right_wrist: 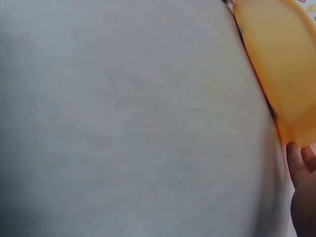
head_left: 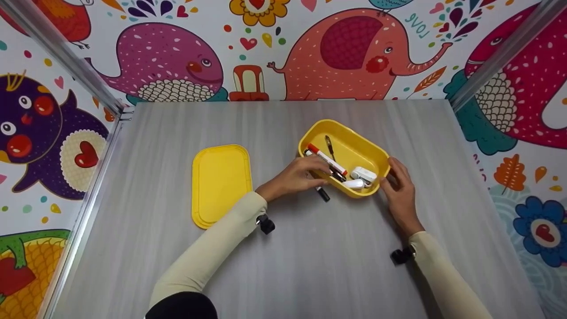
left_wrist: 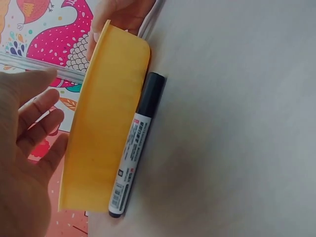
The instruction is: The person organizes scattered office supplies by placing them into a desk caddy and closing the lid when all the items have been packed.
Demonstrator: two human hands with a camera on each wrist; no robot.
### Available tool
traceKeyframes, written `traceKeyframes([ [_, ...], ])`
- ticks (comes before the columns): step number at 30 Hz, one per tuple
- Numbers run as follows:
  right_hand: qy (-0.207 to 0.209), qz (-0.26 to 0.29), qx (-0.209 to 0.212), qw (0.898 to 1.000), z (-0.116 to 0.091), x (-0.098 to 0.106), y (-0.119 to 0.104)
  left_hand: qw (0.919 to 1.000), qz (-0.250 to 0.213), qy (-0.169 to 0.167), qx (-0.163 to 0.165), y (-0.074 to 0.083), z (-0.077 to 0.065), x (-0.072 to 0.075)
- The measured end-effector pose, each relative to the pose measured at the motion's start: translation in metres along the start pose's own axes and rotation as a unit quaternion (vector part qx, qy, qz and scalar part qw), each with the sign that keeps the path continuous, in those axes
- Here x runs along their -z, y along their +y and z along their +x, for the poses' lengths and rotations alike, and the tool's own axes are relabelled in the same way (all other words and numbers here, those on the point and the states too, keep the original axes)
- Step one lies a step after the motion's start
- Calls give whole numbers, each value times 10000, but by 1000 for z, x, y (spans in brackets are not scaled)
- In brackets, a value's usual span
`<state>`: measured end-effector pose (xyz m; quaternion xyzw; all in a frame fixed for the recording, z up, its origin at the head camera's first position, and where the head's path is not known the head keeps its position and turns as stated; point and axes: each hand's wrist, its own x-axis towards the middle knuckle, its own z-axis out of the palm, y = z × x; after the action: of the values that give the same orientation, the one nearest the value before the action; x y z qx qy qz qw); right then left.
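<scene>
A yellow plastic box (head_left: 350, 137) sits on the table with its open top up. Its right end is gripped by my right hand (head_left: 401, 195), thumb at the front and fingers at the rim. My left hand (head_left: 299, 175) reaches over the front-left rim, fingers above the markers; the left wrist view shows the fingers loosely bent beside the rim, with nothing between them. Inside lie a red-capped marker (head_left: 328, 158), a dark slim pen (head_left: 330, 146), other dark markers partly hidden, and small white items (head_left: 364, 173). A black-capped white marker (left_wrist: 131, 158) lies outside, along the box's front wall.
A yellow lid (head_left: 221, 186) lies flat on the grey table (head_left: 274, 266), left of the box; the left forearm crosses its lower right corner. Metal frame posts (head_left: 66, 57) and cartoon-printed walls (head_left: 257, 53) enclose the table at the back and sides.
</scene>
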<state>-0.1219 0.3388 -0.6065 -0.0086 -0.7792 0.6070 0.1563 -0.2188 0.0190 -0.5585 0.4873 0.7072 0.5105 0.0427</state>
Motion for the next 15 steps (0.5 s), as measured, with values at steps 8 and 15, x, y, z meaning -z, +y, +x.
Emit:
traceKeyframes([
  [8, -64, 77, 214, 9997, 2, 4, 12, 10000, -2, 93, 3, 0, -12, 3],
  [15, -20, 110, 150, 9998, 2, 3, 12, 9999, -14, 4, 110, 0, -22, 0],
])
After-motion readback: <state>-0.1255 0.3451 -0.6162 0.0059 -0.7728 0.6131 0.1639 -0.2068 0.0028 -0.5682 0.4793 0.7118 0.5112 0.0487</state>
